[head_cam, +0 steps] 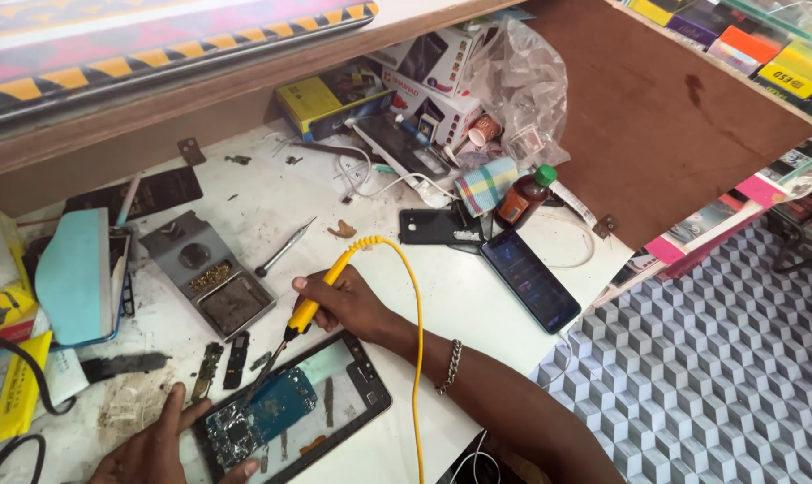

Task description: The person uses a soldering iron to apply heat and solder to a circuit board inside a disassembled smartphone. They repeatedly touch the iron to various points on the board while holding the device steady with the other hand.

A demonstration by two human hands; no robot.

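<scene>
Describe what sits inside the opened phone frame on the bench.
Inside the phone frame lies a blue circuit board, with the soldering iron tip on it. The left hand covers the frame's near corner, hiding what lies there.

Opened phone (289, 408) lies on the desk (477, 305) before you; solder stand (210, 278) behind it, screwdriver (285, 247) right of the stand, bottle (524, 197) far behind right.

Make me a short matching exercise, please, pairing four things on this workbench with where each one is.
Things:
1. soldering iron
2. opened phone
3. brown bottle
4. screwdriver

Places:
A. lying loose on the table, above the right hand
B. held in the right hand
C. beside the checked cloth
D. steadied by the left hand

Pairs: 1-B, 2-D, 3-C, 4-A
</scene>
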